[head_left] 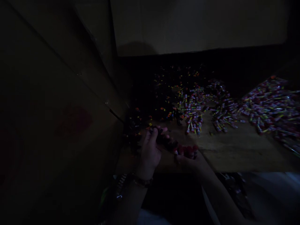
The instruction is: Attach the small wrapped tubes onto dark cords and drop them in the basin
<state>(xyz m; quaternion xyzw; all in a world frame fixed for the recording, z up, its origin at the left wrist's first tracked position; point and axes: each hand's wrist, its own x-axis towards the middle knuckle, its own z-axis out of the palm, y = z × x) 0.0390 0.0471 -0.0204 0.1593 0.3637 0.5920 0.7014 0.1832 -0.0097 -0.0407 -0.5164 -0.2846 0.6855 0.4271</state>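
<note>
Dim room, littered wooden tabletop (234,150)

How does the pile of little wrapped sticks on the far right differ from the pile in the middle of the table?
The right pile is wider, denser and better lit. The middle pile is smaller, looser, and fades into shadow on its left. The middle one lies nearer the hands. Both hold small colourful sticks on the wooden table.

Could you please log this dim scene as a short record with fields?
light: very dim
left hand: grips a dark bundle
right hand: palm up, holds red-tipped sticks
board: wooden, beneath both hands
piles: colourful sticks at centre and right
wrist: bracelet on left
wall: pale, behind
</note>
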